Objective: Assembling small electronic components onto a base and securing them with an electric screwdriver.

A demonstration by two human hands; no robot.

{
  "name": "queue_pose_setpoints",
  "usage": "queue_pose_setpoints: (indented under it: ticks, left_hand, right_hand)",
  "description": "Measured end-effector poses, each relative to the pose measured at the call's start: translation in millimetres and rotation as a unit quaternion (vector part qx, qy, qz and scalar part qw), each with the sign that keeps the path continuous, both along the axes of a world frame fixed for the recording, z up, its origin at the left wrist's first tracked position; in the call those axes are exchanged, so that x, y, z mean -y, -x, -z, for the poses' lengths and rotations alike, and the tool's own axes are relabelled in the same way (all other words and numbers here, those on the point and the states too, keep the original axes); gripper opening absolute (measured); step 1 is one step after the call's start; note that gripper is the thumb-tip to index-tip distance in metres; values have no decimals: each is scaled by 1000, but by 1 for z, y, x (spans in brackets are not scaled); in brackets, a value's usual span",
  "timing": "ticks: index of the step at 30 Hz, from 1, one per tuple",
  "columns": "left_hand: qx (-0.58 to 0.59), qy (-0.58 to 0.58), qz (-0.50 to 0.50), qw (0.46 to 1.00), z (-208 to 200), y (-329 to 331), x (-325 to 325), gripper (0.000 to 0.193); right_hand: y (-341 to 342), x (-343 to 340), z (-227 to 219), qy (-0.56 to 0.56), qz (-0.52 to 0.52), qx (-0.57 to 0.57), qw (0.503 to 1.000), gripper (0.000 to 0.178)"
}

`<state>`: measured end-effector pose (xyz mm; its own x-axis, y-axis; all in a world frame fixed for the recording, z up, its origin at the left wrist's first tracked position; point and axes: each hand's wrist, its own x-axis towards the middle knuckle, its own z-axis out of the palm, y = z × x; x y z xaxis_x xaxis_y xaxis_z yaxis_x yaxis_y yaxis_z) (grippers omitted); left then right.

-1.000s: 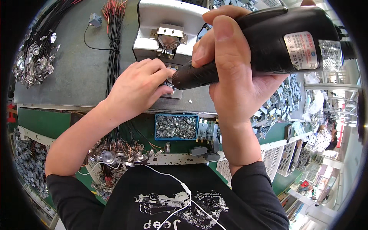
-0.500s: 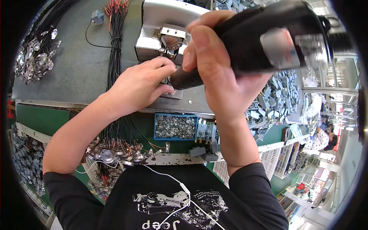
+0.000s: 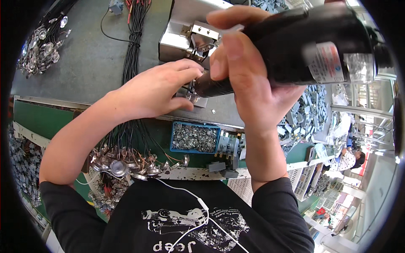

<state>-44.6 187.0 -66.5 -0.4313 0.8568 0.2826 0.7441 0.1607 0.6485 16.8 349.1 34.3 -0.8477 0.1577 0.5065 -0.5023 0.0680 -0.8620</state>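
Observation:
A thick black power screwdriver (image 3: 291,50) lies almost sideways in my right hand (image 3: 249,80), whose fingers wrap around its body. Its narrower nose points left, down at a small metal block (image 3: 200,102) on the bench. Beside that nose is my left hand (image 3: 156,88), with curled fingers and the thumb lower down. A black wire end and a small part show between them, but my fingers and the tool hide most of it. Just beyond both hands stands a shiny metal fixture (image 3: 203,38) with a bracket. A tiny metal piece (image 3: 213,111) lies right of the block.
Black wires (image 3: 134,55) run in a bundle under my left forearm, ending in round metal caps (image 3: 118,168). A blue tray (image 3: 171,141) holds small metal parts, with grey plastic pieces (image 3: 228,143) beside it. Grey housings (image 3: 310,107) are heaped at right; more metal caps (image 3: 40,57) lie far left.
The view has shifted, so the bench and both hands appear a little further right. My right hand keeps its hold on the screwdriver, its nose still beside my left fingers.

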Motion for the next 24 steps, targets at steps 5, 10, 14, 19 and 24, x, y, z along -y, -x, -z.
queue_pose_setpoints:
  ticks: [5,10,14,19,24]
  left_hand:
    - [-78,31,16,996,-6,3,-4,40]
    - [-23,65,27,997,-37,-7,0,34]
    - [-58,108,9,992,-35,-9,8,37]
    - [-163,-183,-236,940,-35,70,56,34]
    - [-165,-163,-430,873,-47,156,131,36]
  right_hand:
    - [-2,-10,-27,88,18,139,986,60]
    - [-29,-80,-46,67,138,158,975,80]
    - [-14,-84,9,-211,300,-59,928,65]
    - [-51,-214,29,-529,418,88,733,45]
    - [-39,-303,77,-594,288,423,621,51]
